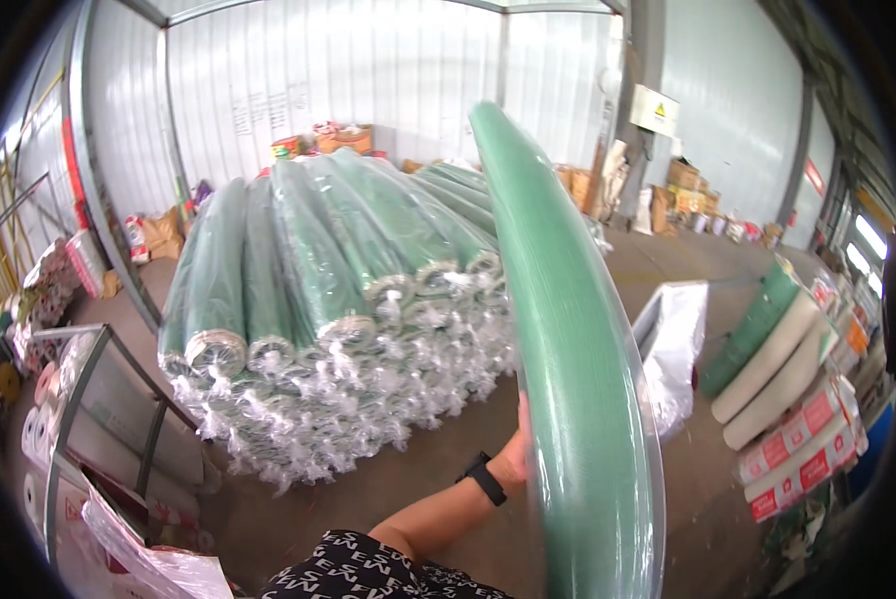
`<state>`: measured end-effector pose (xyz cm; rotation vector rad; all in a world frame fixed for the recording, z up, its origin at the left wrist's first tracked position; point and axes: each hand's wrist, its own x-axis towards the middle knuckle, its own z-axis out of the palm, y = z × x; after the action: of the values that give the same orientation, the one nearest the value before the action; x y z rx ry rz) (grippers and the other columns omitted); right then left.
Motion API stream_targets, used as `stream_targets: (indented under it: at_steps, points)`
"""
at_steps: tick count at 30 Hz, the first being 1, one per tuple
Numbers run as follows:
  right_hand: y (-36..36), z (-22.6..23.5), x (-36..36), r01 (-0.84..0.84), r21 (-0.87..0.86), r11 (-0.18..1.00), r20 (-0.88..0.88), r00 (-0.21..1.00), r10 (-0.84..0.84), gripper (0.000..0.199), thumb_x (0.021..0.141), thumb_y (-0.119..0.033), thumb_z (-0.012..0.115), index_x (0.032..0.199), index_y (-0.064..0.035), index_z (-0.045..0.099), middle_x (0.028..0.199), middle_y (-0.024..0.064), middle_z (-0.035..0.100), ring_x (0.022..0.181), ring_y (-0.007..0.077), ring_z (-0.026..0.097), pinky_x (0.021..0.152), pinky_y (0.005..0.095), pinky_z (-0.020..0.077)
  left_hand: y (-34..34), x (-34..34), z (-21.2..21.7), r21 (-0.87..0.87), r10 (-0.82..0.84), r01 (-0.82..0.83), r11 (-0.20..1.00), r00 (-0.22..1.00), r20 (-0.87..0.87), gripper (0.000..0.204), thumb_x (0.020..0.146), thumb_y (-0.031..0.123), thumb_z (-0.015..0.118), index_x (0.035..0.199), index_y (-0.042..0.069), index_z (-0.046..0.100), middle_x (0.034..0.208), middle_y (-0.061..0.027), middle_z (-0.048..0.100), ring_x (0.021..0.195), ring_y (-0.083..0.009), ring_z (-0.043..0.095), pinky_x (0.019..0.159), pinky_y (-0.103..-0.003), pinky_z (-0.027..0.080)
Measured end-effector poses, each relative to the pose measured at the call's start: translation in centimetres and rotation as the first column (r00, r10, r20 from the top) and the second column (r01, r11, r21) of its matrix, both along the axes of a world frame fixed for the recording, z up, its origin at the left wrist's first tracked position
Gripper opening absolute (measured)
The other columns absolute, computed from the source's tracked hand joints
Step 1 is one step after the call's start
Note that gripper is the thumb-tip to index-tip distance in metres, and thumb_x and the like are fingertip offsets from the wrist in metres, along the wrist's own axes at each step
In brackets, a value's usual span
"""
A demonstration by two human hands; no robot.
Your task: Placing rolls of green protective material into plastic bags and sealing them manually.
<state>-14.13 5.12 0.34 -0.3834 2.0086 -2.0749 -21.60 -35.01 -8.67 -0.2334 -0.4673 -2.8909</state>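
Observation:
A long green roll in clear plastic wrap stands steeply up in front of me, to the right of centre. Its far end tapers away toward the back wall, while its near end runs out of the lower edge. My left hand, with a black watch at the wrist, grips the roll's left side. The fingers are partly hidden behind the roll. No part of my right hand shows. To the left of the roll lies a large stack of similar green rolls, their plastic ends bunched and twisted toward me.
A metal rack with pale rolls stands at the near left. On the right are leaning green and beige rolls and red-and-white packages. A white plastic-wrapped bundle stands just behind the held roll. Boxes line the back wall.

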Motion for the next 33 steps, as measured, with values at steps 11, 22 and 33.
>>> stream_targets:
  at_steps: [11,22,33]
  points:
    - [-36.5,-4.0,1.7,-0.672,-0.215,0.709,-0.019,0.728,0.685,0.025,0.078,-0.012,0.067,0.103,-0.009,0.066,0.112,0.0109,0.064,0.101,0.0302,0.058,0.089,0.0381,0.0476,-39.8,20.9,14.3,-0.702,0.936,-0.63,-0.331,-0.123,-0.331,0.046,0.101,0.031,0.045,0.142,0.01,0.043,0.137,-0.0142,0.044,0.116,-0.0264,0.053,0.096,-0.034,0.046]
    - [-70.1,-11.7,10.6,-0.877,0.06,0.476,-0.16,0.462,0.872,0.046,0.082,-0.007,0.07,0.122,-0.0027,0.049,0.1,0.0104,0.064,0.091,0.0208,0.062,0.081,0.0338,0.0496,-58.3,33.0,5.4,-0.91,0.926,0.321,-0.264,-0.181,-0.332,0.082,0.081,0.063,0.063,0.147,0.02,0.037,0.151,-0.0294,0.02,0.137,-0.049,0.024,0.11,-0.053,0.029]
    - [-66.5,-12.5,7.8,-0.733,0.47,0.492,-0.524,0.217,0.824,0.044,0.077,-0.02,0.073,0.114,-0.0045,0.054,0.093,0.0145,0.063,0.084,0.034,0.063,0.069,0.039,0.0499,-55.9,31.0,6.1,-0.765,0.973,0.618,-0.18,-0.002,-0.231,0.085,0.077,0.058,0.07,0.146,0.02,0.038,0.155,-0.0266,0.015,0.14,-0.0524,0.013,0.11,-0.055,0.029]
